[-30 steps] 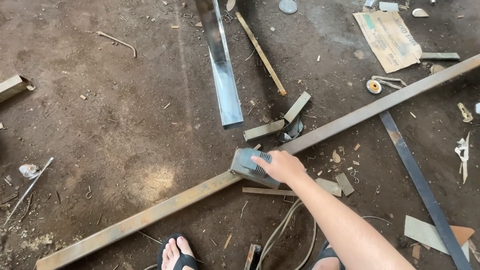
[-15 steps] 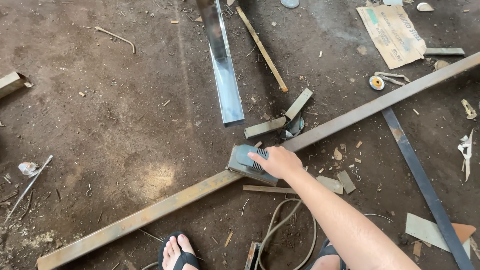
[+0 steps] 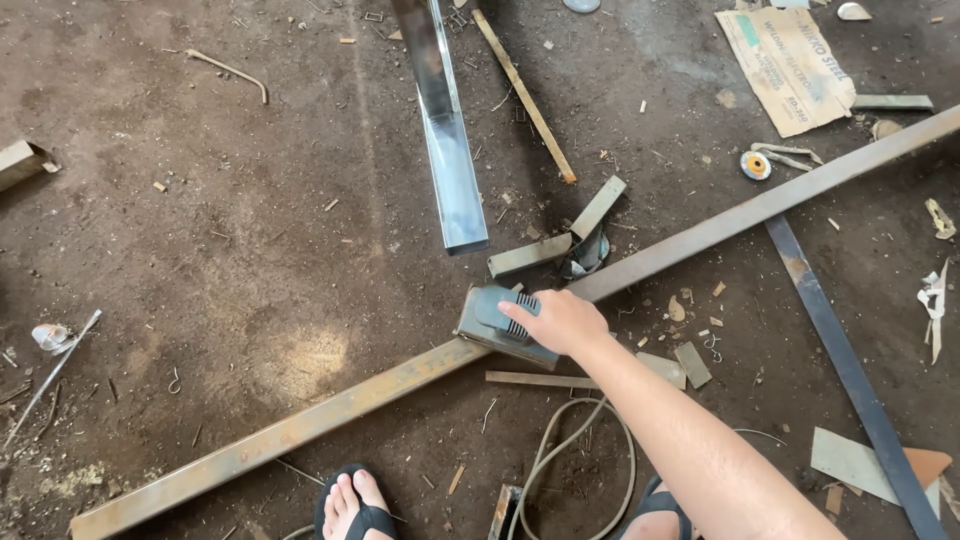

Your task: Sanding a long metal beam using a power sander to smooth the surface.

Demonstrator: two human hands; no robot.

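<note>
My right hand (image 3: pixel 560 320) grips a grey-green power grinder (image 3: pixel 492 322) and holds its front end against a long rusty square steel tube (image 3: pixel 300 430) that runs across the dirt floor from lower left to upper right. The tool's cable (image 3: pixel 560 450) loops on the ground below my forearm. My left hand is out of view. My feet in black sandals (image 3: pixel 355 510) stand just behind the tube.
A shiny steel channel (image 3: pixel 445 150) lies beyond the tube, beside a thin wooden stick (image 3: pixel 525 95) and short metal offcuts (image 3: pixel 560 240). A dark flat bar (image 3: pixel 840 350), a cardboard piece (image 3: pixel 790 65) and a small grinding disc (image 3: pixel 755 165) lie to the right.
The hand and grinder stay on the same spot of the tube; only the view shifts slightly.
</note>
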